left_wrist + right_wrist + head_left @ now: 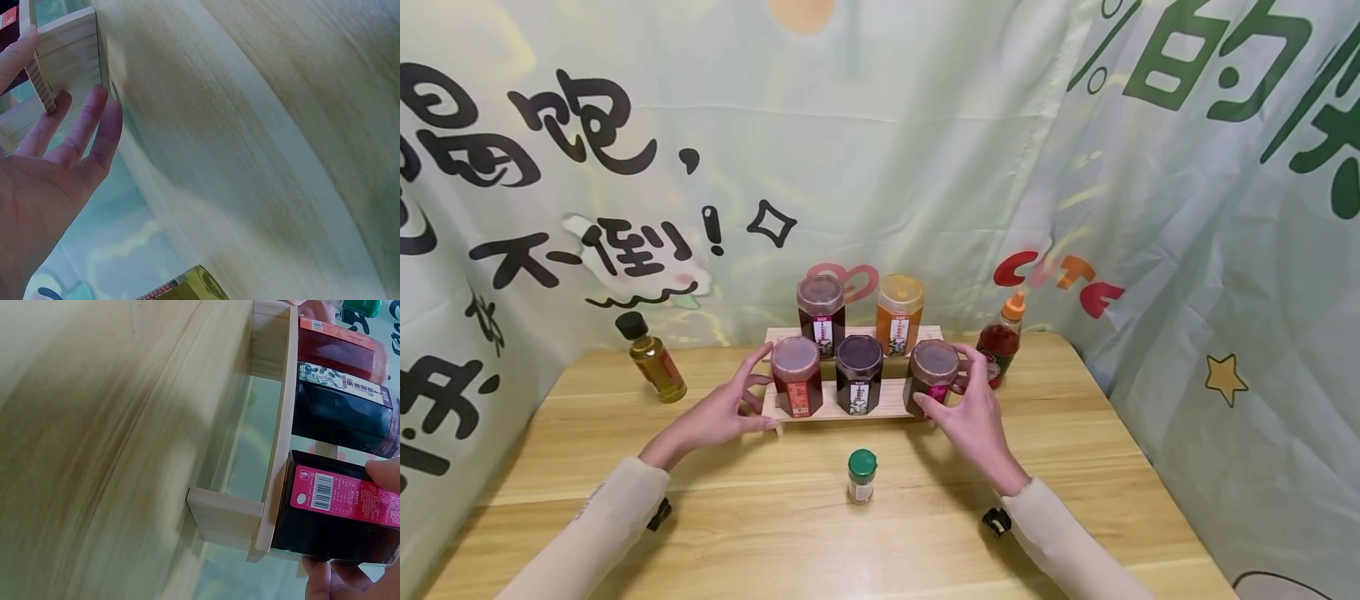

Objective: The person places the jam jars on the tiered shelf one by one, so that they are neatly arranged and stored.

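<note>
In the head view my right hand (973, 417) grips a dark jar (928, 379) with a pink label, thumb in front and fingers behind. The jar stands at the right end of the front step of a two-step wooden rack (820, 414); its base meets the board in the right wrist view. At the rack's left end my left hand (722, 410) spreads its fairly straight fingers, thumb by the front corner. Near them stands a red jar (796, 375) with an orange label. A dark jar (859, 377) with a white label is in the middle of that step.
On the back step stand a dark jar (822, 317) and an amber jar (899, 315). A green-capped shaker (861, 477) is in front of the rack. An oil bottle (655, 362) stands left, an orange-capped sauce bottle (1000, 342) right. A printed cloth hangs behind the table (737, 533).
</note>
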